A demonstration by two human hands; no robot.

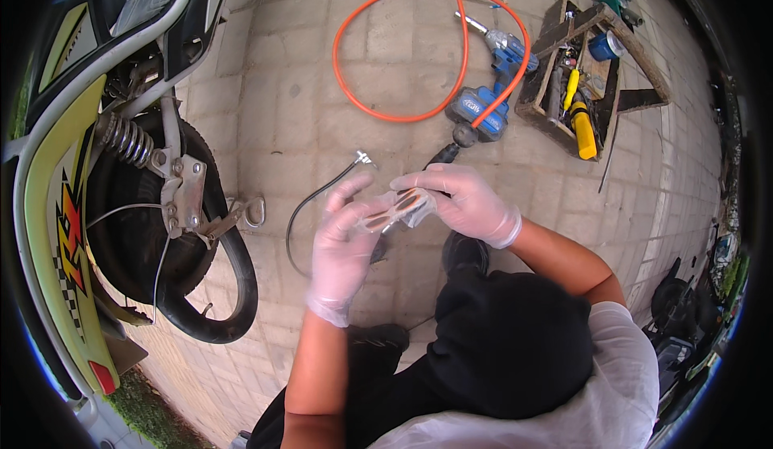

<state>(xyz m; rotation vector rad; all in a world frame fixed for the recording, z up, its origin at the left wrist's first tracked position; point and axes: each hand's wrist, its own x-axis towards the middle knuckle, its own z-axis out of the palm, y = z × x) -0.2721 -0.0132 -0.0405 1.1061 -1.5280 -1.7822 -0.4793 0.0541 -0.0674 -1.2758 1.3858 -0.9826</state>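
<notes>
In front of me both hands, in clear thin gloves, hold a strip of inner-tube patches [409,201], dark ovals with orange rims on a pale film. My left hand [345,231] pinches its left end, with the fingers bent around it. At the other end, my right hand [465,198] grips the film between thumb and fingers. The fingertips cover part of the strip. Left of my hands, a black inner tube [244,276] hangs out of the motorcycle's rear wheel [121,231], its valve stem showing.
A black hose [294,219] with a metal end lies on the paving. Farther off are an orange hose [336,46], a blue cordless impact wrench [506,61] and a wooden toolbox [538,86] holding yellow-handled tools. The motorcycle [40,183] stands along the left.
</notes>
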